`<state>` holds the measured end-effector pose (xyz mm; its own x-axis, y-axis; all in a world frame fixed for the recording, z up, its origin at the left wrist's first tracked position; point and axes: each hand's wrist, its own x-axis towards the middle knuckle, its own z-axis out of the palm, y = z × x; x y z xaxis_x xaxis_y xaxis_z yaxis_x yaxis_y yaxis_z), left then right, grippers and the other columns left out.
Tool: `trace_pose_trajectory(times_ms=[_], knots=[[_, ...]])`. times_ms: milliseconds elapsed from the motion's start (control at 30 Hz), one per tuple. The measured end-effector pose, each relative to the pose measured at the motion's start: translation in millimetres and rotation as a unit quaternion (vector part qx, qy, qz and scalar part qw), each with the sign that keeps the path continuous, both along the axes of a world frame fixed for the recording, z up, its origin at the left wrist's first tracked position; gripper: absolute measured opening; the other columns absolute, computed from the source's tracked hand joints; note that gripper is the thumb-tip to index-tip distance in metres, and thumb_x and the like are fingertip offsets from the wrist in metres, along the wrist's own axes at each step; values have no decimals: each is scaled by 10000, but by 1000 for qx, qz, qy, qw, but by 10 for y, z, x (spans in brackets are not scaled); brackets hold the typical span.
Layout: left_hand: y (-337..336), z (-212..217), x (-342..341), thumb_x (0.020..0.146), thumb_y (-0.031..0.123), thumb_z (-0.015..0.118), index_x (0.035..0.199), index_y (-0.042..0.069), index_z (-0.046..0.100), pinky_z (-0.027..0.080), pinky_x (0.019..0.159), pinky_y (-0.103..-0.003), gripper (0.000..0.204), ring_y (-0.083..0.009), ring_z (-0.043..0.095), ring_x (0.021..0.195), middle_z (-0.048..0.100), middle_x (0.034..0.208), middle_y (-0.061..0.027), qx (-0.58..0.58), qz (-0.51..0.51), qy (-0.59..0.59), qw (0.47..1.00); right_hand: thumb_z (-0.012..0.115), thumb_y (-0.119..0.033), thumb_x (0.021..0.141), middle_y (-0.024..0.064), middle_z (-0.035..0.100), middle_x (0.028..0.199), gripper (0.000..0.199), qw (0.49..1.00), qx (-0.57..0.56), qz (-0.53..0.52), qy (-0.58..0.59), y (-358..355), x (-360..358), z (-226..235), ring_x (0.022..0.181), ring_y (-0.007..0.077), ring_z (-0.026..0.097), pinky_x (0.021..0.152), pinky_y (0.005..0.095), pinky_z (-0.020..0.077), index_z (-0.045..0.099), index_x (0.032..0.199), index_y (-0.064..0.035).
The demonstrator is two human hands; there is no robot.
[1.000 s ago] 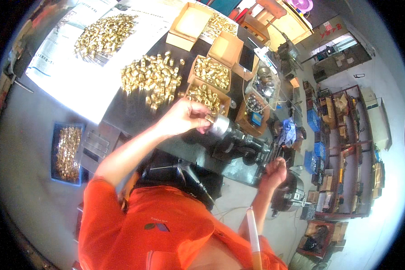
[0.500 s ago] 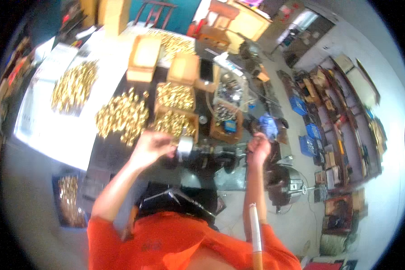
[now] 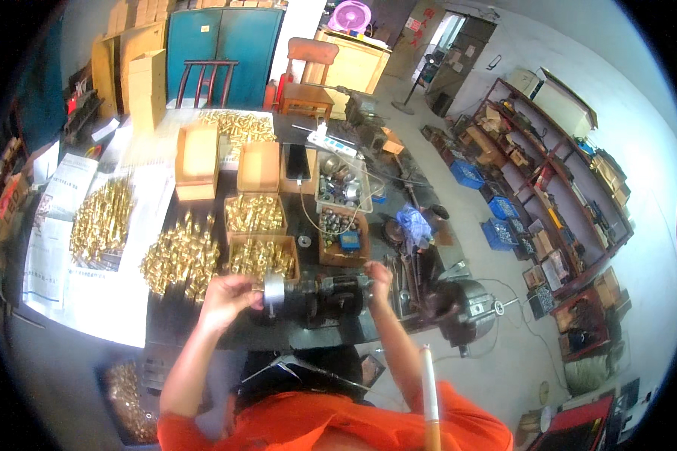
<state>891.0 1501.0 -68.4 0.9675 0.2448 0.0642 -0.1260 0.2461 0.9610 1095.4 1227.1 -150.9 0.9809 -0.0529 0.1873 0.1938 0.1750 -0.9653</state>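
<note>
My left hand (image 3: 228, 301) is at the left end of a dark bench-top machine, beside its silvery round chuck (image 3: 274, 293). Its fingers are pinched together, and whatever they hold is too small to name. At the machine's other end my right hand (image 3: 380, 283) is closed against the dark machine body (image 3: 338, 295); what lies inside its fingers is hidden. Just behind the chuck, a cardboard box of brass fittings (image 3: 262, 258) sits in front of a second box of brass fittings (image 3: 254, 213). A loose heap of brass fittings (image 3: 179, 255) lies beyond my left hand.
More brass parts (image 3: 104, 219) lie on newspaper (image 3: 49, 263) at left. Beyond the machine stand a box of metal parts (image 3: 344, 252), a phone (image 3: 296, 161) and a blue cloth (image 3: 414, 224). A motor-like machine (image 3: 459, 312) sits right. A cigarette (image 3: 429, 376) juts up at the lower edge.
My right hand has come left from near the blue cloth to the machine's right end. My left hand stays by the chuck. The view has shifted, showing more of the room's far side.
</note>
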Motion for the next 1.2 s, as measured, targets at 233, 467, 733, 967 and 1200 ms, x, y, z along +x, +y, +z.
trace_pose_trajectory(times_ms=[233,467,733,967,1200], knots=[[-20,-25,-25,730,29,656,896,-90,576,517,554,-293,219,-182,599,578,613,712,-139,5,22,-9,1000,425,-49,728,-20,358,538,108,970,157,64,176,-336,-639,54,423,67,268,386,212,216,518,760,-2],[67,-6,45,709,15,669,881,-88,582,513,574,-286,219,-180,600,582,617,720,-132,22,-9,7,1000,417,-41,741,-36,346,540,97,973,177,89,120,-488,-913,496,428,54,267,386,207,216,505,762,-6],[127,11,-13,740,22,637,889,-81,580,516,588,-281,190,-171,608,633,605,726,-116,94,-22,9,995,454,-189,851,-43,302,509,198,984,123,124,27,-330,-640,869,420,56,264,373,204,190,521,760,-27],[96,-40,18,744,11,640,852,-52,571,512,576,-258,143,-143,599,608,605,713,-98,-17,-55,-19,998,419,-109,780,-38,294,570,98,971,154,176,37,-334,-568,924,447,38,235,368,180,163,484,777,-36],[187,25,51,730,-15,643,821,-49,583,516,566,-251,115,-130,592,627,605,735,-75,49,-86,-2,995,404,-114,798,-34,299,576,113,974,150,162,43,-198,-265,940,456,49,236,375,183,173,486,781,-38]])
